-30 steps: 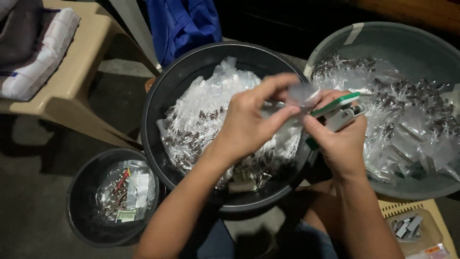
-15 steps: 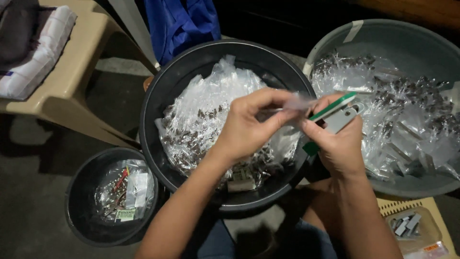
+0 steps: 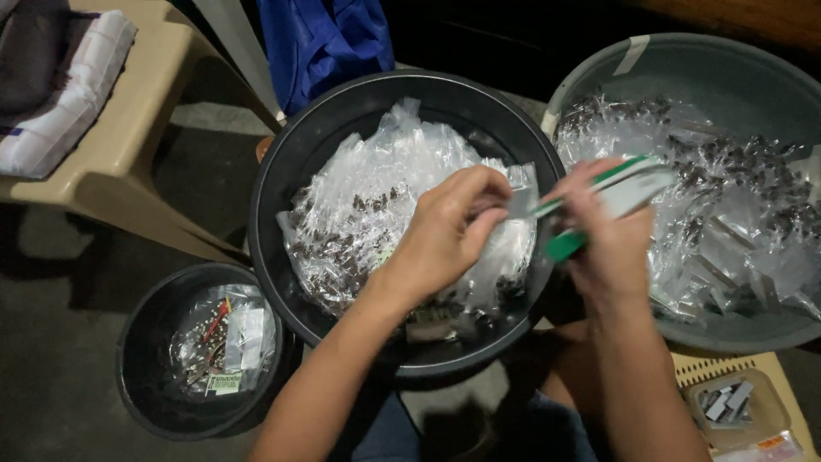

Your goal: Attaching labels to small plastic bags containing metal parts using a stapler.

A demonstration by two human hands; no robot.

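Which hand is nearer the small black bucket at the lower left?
Left. The left hand is over the big black basin, right of the small black bucket; the right hand, holding the green-and-white stapler, is farther right.

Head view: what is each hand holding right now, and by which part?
Left hand pinches one end of a small clear plastic packet. Right hand grips a green-and-white stapler-like tool around its middle.

Left hand (image 3: pixel 449 227) pinched, right hand (image 3: pixel 611 235) clenched, both forearms raised.

Middle basin (image 3: pixel 282 180) sits between small bucket (image 3: pixel 137 342), left, and probably larger tub (image 3: pixel 735 77), right.
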